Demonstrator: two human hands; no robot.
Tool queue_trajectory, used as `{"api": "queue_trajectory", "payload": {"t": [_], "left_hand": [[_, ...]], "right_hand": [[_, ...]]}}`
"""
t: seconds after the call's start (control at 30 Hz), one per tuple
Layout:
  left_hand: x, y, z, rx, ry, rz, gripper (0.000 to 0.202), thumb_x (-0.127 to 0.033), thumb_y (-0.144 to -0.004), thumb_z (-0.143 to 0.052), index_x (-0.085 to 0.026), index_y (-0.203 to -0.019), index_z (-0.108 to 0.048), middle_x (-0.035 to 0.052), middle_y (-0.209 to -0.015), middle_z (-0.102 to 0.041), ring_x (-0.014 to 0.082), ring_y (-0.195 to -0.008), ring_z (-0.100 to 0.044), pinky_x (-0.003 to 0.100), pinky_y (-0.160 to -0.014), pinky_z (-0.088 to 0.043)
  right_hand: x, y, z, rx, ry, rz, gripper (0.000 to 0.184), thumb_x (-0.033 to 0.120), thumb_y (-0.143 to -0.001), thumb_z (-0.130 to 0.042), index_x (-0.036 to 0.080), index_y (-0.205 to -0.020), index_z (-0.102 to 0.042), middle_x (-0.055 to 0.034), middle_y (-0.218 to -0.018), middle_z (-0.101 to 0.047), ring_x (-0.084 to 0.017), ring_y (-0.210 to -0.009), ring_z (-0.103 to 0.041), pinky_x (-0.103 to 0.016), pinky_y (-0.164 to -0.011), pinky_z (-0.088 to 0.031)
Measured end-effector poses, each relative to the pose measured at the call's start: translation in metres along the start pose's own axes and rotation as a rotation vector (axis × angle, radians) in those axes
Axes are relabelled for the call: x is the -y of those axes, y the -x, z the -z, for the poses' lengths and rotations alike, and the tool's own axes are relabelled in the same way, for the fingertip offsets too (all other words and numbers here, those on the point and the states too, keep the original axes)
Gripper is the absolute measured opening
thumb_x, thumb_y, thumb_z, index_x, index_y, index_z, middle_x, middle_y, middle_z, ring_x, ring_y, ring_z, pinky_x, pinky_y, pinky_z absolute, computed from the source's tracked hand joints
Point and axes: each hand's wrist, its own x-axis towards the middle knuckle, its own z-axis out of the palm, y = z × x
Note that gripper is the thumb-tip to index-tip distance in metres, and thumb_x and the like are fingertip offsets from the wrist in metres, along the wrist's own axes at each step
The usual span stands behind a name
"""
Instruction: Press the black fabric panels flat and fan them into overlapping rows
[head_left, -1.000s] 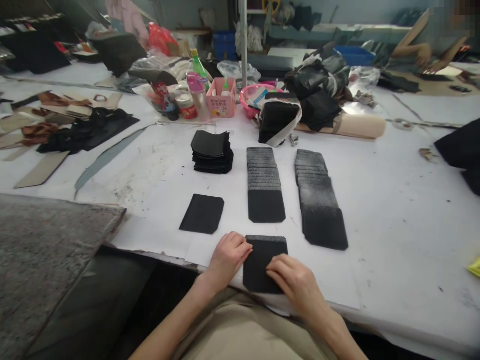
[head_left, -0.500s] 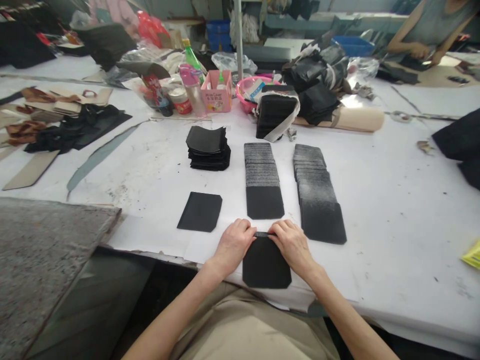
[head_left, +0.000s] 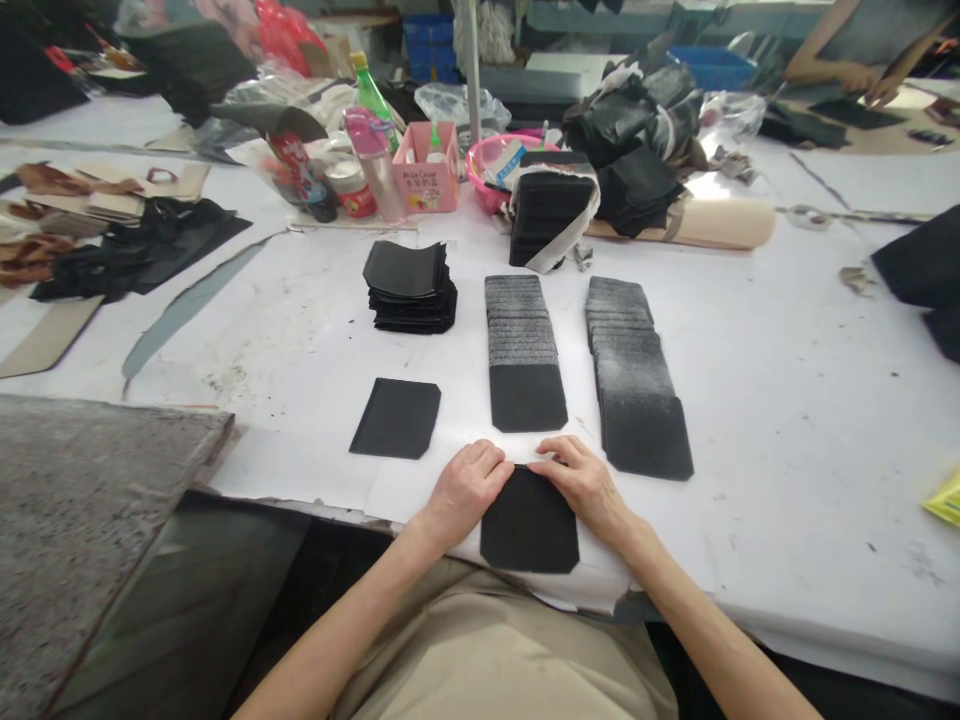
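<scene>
A black leather-like piece with clipped corners lies flat at the table's front edge, close to my body. My left hand pinches the left part of its far edge, fingers closed together. On the right part of that edge, my right hand presses with its thumb and fingertips, its fingers bent. Between the fingertips the edge shows as a narrow dark fold. Just beyond my hands is an overlapping row of similar pieces with fuzzy grey ends. A second such row lies to its right. One single black piece lies left of my hands.
A stack of black pieces stands at the back left. Behind are a pink box, a pink basin, a bound black bundle and a beige roll. At the far right, another person's hands handle dark material.
The grey strip along the piece's far edge is now turned down to a thin dark fold. My right hand's fingers have lifted and spread slightly. The view has shifted a little.
</scene>
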Motion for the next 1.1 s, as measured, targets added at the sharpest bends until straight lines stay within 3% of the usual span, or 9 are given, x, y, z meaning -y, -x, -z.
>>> {"api": "queue_trajectory", "payload": {"t": [0.4,0.57,0.83,1.1], "left_hand": [[0.002,-0.001,0.001,0.051,-0.063,-0.061,0.015,-0.014,-0.097,-0.045,-0.016,-0.101,-0.058,0.0077,-0.094,-0.058,0.0219,-0.090,-0.055,0.037,-0.081,-0.049],[0.002,-0.001,0.001,0.034,-0.041,-0.066,0.023,-0.012,-0.097,-0.044,-0.014,-0.117,-0.054,0.0081,-0.095,-0.060,0.0214,-0.091,-0.056,0.037,-0.082,-0.050],[0.004,-0.003,0.002,0.051,-0.169,-0.160,0.017,-0.012,-0.095,-0.049,-0.011,-0.108,-0.058,0.0085,-0.094,-0.059,0.0219,-0.090,-0.056,0.036,-0.081,-0.051],[0.003,-0.006,0.004,0.098,-0.212,-0.196,0.021,-0.011,-0.095,-0.047,-0.010,-0.114,-0.056,0.0113,-0.102,-0.060,0.0232,-0.096,-0.057,0.038,-0.083,-0.050]], "right_hand": [[0.001,0.002,0.007,0.118,0.106,0.095,0.025,0.018,-0.099,-0.044,0.020,-0.114,-0.064,-0.0074,-0.101,-0.061,-0.020,-0.096,-0.053,-0.035,-0.087,-0.047],[0.001,0.002,0.007,0.118,0.128,0.103,0.026,0.018,-0.100,-0.043,0.020,-0.114,-0.064,-0.0075,-0.101,-0.062,-0.020,-0.095,-0.054,-0.036,-0.087,-0.047],[0.001,0.001,0.008,0.112,0.137,0.149,0.024,0.019,-0.100,-0.043,0.018,-0.114,-0.063,-0.0086,-0.101,-0.063,-0.021,-0.097,-0.054,-0.036,-0.085,-0.048],[0.002,-0.003,0.014,0.153,0.167,0.195,0.024,0.019,-0.101,-0.041,0.015,-0.114,-0.062,-0.0083,-0.101,-0.062,-0.021,-0.099,-0.054,-0.036,-0.086,-0.048]]}}
